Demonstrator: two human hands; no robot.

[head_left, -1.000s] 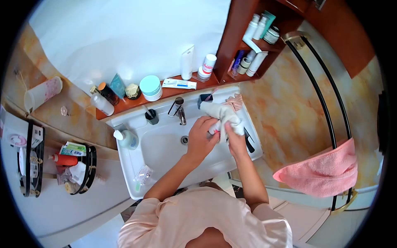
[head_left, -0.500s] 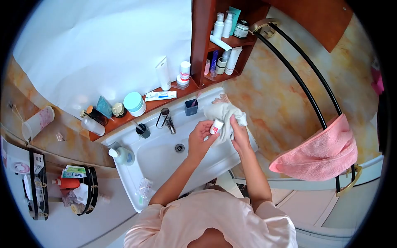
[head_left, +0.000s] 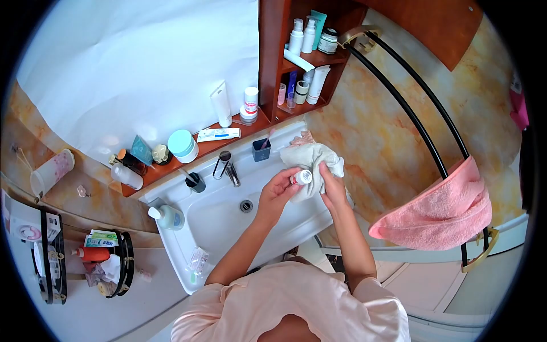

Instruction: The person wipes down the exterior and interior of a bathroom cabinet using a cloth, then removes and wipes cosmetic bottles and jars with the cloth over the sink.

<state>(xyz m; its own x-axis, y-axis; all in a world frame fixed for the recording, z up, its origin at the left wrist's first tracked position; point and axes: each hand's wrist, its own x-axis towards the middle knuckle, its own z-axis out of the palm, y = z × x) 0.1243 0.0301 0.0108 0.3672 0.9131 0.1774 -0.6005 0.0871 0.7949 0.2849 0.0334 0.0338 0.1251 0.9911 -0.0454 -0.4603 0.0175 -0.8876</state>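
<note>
My left hand (head_left: 277, 191) grips a small white bottle (head_left: 303, 177) with a red-marked label, its round white end tilted toward the right. Around a white cloth (head_left: 315, 157) my right hand (head_left: 334, 189) is closed, thumb on top. The cloth hangs bunched beside the bottle, over the right end of the white sink (head_left: 219, 219). Whether bottle and cloth touch I cannot tell. Behind the cloth, part of a pinkish-brown item (head_left: 305, 137) shows on the sink's back corner.
A faucet (head_left: 231, 171), a dark toothbrush cup (head_left: 261, 150) and a soap dispenser (head_left: 166, 217) stand on the sink rim. Jars and tubes line the wooden shelf (head_left: 165, 169). A pink towel (head_left: 439, 211) hangs from a black rail at right.
The bottle has turned in my left hand, so its white round end now points right and the label shows less. My right hand still holds the cloth, slightly shifted.
</note>
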